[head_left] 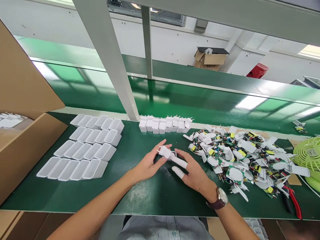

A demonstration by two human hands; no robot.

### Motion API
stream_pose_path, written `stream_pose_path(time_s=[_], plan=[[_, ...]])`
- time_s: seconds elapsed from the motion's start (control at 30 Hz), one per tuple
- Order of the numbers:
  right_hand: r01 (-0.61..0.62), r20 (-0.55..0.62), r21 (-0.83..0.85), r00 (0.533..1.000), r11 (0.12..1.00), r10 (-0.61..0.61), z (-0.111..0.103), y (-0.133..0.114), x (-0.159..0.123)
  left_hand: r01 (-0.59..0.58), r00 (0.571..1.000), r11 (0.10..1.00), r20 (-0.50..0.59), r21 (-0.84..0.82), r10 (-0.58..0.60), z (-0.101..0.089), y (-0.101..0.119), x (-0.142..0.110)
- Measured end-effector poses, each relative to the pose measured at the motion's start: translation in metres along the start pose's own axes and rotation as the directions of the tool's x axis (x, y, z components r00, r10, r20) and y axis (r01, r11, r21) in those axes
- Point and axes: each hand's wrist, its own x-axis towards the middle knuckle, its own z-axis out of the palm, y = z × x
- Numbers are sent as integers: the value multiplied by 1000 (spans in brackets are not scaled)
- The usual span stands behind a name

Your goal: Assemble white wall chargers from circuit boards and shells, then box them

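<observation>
My left hand (151,162) grips a small white plug housing (165,152) between thumb and fingers, with its prongs pointing up and left. Close on its right is my right hand (193,171), with white finger cots on the thumb and a finger. Its fingers are stretched towards the housing and seem to touch its right side, while the thumb stands apart. What lies behind the fingers is partly hidden. Past my hands, a row of white plug housings with prongs (162,126) stands at the table's back edge.
Rows of open white cases (82,145) fill the left of the green table (140,200), beside a cardboard box (30,150). On the right lie a heap of circuit boards and white parts (240,156), red-handled pliers (295,201) and a green basket (308,155). A post (112,63) rises behind.
</observation>
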Motion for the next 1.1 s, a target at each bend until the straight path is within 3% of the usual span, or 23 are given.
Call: stream_pose_path(time_s=[0.17, 0.4, 0.6, 0.8, 0.97, 1.1], plan=[[59, -58, -1, 997, 998, -59, 25, 12, 11, -32, 999, 997, 8, -71, 33, 1, 1, -1], [61, -193, 6, 979, 998, -59, 22, 3, 11, -161, 986, 987, -38, 13, 162, 0, 3, -2], [61, -151, 11, 987, 998, -59, 32, 2, 8, -348, 905, 906, -167, 243, 392, 2, 4, 5], [5, -107, -59, 994, 998, -12, 33, -1, 8, -152, 944, 965, -258, 214, 206, 4, 1, 3], [-11, -125, 139, 992, 990, 28, 29, 0, 10, -75, 960, 985, -257, 158, 115, 4, -3, 2], [-50, -52, 45, 997, 998, 52, 24, -5, 14, -72, 958, 986, -266, 150, 110, 5, -2, 4]])
